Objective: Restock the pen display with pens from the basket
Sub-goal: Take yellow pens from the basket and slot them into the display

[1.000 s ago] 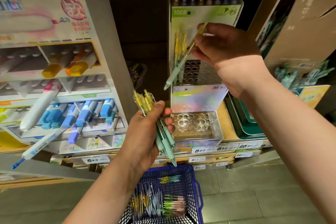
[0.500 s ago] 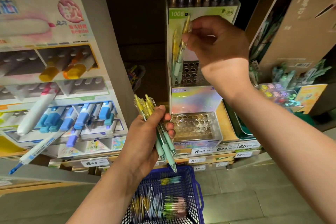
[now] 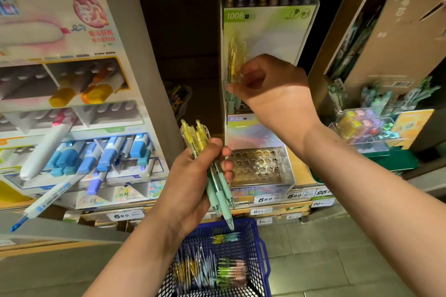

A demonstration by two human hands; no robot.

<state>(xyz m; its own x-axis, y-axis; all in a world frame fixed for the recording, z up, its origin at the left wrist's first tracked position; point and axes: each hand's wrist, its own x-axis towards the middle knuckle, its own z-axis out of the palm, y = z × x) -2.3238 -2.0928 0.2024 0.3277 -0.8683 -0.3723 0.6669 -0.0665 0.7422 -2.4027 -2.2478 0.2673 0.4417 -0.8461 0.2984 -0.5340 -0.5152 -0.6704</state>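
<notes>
The left hand (image 3: 190,176) grips a bundle (image 3: 217,183) of yellow-and-green pens above the blue basket (image 3: 261,246), which holds more. The right hand (image 3: 272,89), fingers curled, pinches a yellow pen (image 3: 235,55) standing among others in the display (image 3: 270,31), upper tier, left side.

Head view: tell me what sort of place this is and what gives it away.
Most likely a stationery shop aisle: a row of price tags runs below the goods, a branded marker display stands beside a tiered pen display, and a blue basket holds loose pens.
</notes>
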